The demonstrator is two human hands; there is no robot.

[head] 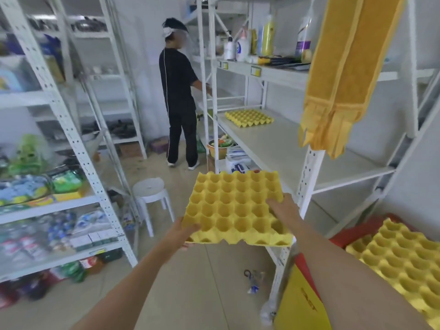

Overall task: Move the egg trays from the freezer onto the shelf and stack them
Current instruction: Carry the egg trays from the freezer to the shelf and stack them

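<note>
I hold a yellow egg tray (235,208) level in front of me over the aisle floor. My left hand (183,232) grips its near left corner, thumb on top. My right hand (283,208) grips its right edge. Another yellow egg tray (248,117) lies on the white shelf (281,148) to the right, at its far end. More yellow egg trays (402,256) are stacked at the lower right on a red and yellow freezer (302,303), beside my right forearm.
A person in black (178,96) stands down the aisle by the shelf's far end. A white stool (151,194) stands on the floor left of the tray. A yellow towel (342,75) hangs over the shelf. Stocked racks (71,139) line the left side.
</note>
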